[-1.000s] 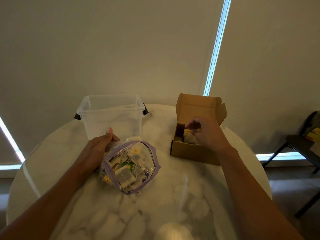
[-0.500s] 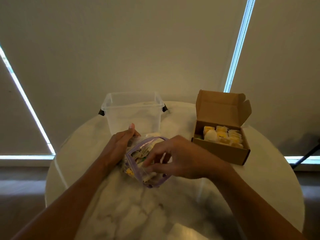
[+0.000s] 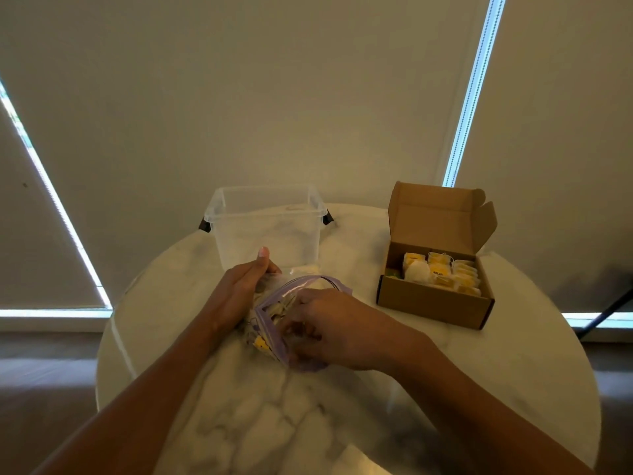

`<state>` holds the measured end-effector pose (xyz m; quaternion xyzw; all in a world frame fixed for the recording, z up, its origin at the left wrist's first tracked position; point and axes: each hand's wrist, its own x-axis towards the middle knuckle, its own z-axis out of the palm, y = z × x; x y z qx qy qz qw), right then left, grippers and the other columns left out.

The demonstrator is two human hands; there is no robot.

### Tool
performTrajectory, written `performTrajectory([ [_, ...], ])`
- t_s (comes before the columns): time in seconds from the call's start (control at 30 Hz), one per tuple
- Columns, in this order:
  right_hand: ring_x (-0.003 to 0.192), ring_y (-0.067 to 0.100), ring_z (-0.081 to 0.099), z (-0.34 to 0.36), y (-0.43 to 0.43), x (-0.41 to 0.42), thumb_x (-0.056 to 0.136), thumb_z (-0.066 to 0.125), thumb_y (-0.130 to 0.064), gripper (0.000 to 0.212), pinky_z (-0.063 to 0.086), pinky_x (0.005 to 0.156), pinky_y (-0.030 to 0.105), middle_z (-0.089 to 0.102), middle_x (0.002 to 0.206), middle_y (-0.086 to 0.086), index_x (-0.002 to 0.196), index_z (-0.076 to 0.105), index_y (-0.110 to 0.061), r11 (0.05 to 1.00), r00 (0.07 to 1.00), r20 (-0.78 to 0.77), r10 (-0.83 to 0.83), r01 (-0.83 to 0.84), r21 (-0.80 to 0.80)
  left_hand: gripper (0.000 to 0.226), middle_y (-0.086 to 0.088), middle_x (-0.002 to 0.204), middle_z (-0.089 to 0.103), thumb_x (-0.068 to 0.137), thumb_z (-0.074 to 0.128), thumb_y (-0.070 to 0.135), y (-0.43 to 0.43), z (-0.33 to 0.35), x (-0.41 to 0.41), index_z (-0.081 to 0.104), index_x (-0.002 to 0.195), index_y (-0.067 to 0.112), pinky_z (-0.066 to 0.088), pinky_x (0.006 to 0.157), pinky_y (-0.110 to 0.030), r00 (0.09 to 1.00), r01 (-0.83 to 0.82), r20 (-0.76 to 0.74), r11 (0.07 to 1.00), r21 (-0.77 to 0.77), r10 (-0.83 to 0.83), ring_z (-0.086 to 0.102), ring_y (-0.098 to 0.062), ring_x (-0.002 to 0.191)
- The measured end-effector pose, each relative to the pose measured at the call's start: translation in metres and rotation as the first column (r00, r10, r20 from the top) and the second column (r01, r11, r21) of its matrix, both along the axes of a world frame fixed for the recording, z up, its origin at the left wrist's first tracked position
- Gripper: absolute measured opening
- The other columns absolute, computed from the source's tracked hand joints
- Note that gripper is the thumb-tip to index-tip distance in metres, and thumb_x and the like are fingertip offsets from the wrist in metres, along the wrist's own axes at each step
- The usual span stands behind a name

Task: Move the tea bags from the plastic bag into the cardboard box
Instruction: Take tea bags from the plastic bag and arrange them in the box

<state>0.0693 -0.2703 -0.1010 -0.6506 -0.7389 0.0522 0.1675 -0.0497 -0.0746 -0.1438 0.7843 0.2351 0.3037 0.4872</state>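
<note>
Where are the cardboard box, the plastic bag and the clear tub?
cardboard box [image 3: 431, 305]: head view, its front wall.
plastic bag [image 3: 267, 325]: head view, its purple zip rim.
clear tub [image 3: 267, 241]: head view, its near wall.

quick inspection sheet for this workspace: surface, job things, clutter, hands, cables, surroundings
surface: round marble table, bare in the front.
job's things: plastic bag open, loose tea bags inside; cardboard box to its right, lid up, packed tea bags in rows.
clutter: clear plastic bin behind the bag, seemingly empty.
hands: left hand grips the bag's side; right hand has fingers curled in the bag's mouth, and any hold on a tea bag is hidden.
cables: nothing seen.
surroundings: closed blinds with bright gaps; dark furniture leg at right.
</note>
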Motion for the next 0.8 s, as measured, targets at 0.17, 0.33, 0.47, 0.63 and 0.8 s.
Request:
performTrajectory([
  [0.17, 0.098, 0.006, 0.072, 0.017, -0.019, 0.023, 0.097, 0.077, -0.024, 0.018, 0.063, 0.086, 0.025, 0.076, 0.108, -0.013, 0.114, 0.077, -0.027, 0.994, 0.925, -0.368, -0.098, 0.112, 0.015, 0.074, -0.001, 0.092, 0.079, 0.111, 0.031, 0.073, 0.001, -0.001, 0.001, 0.076, 0.09, 0.018, 0.052, 0.096, -0.044, 1.0, -0.001, -0.006, 1.0, -0.004, 0.001, 0.07, -0.017, 0.089],
  [0.33, 0.107, 0.021, 0.075, 0.032, -0.032, 0.038, 0.097, 0.075, -0.011, 0.024, 0.065, 0.082, 0.033, 0.077, 0.111, 0.001, 0.116, 0.073, -0.024, 0.98, 0.621, -0.76, -0.193, 0.162, -0.116, 0.074, -0.003, 0.095, 0.08, 0.111, 0.031, 0.072, 0.002, -0.001, 0.001, 0.076, 0.09, 0.018, 0.054, 0.102, -0.048, 1.0, -0.013, -0.012, 1.0, 0.008, 0.013, 0.073, -0.024, 0.094],
  [0.47, 0.107, 0.025, 0.076, 0.034, -0.035, 0.04, 0.098, 0.069, -0.001, 0.029, 0.065, 0.081, 0.034, 0.077, 0.113, 0.007, 0.121, 0.072, -0.02, 0.982, 0.531, -0.826, -0.188, 0.13, -0.139, 0.073, -0.002, 0.095, 0.081, 0.11, 0.031, 0.072, 0.0, 0.0, 0.001, 0.077, 0.09, 0.019, 0.054, 0.103, -0.05, 1.0, -0.021, -0.007, 1.0, -0.008, 0.021, 0.074, -0.03, 0.101],
  [0.63, 0.116, 0.031, 0.072, 0.032, -0.036, 0.042, 0.1, 0.06, 0.008, 0.036, 0.064, 0.085, 0.043, 0.074, 0.12, 0.011, 0.122, 0.071, -0.018, 0.989, 0.391, -0.908, -0.149, 0.053, -0.14, 0.071, 0.0, 0.098, 0.081, 0.11, 0.032, 0.073, 0.0, -0.001, 0.0, 0.077, 0.088, 0.023, 0.054, 0.107, -0.052, 1.0, -0.028, -0.005, 0.999, -0.018, 0.028, 0.074, -0.028, 0.103],
  [0.8, 0.119, 0.037, 0.071, 0.03, -0.036, 0.043, 0.104, 0.055, 0.002, 0.021, 0.063, 0.093, 0.051, 0.073, 0.124, 0.02, 0.117, 0.072, 0.0, 0.996, 0.281, -0.956, -0.084, 0.063, -0.069, 0.078, 0.001, 0.102, 0.081, 0.103, 0.032, 0.085, 0.002, -0.002, -0.002, 0.079, 0.094, 0.023, 0.054, 0.111, -0.055, 0.999, -0.031, -0.023, 0.999, -0.034, 0.03, 0.074, -0.027, 0.107],
])
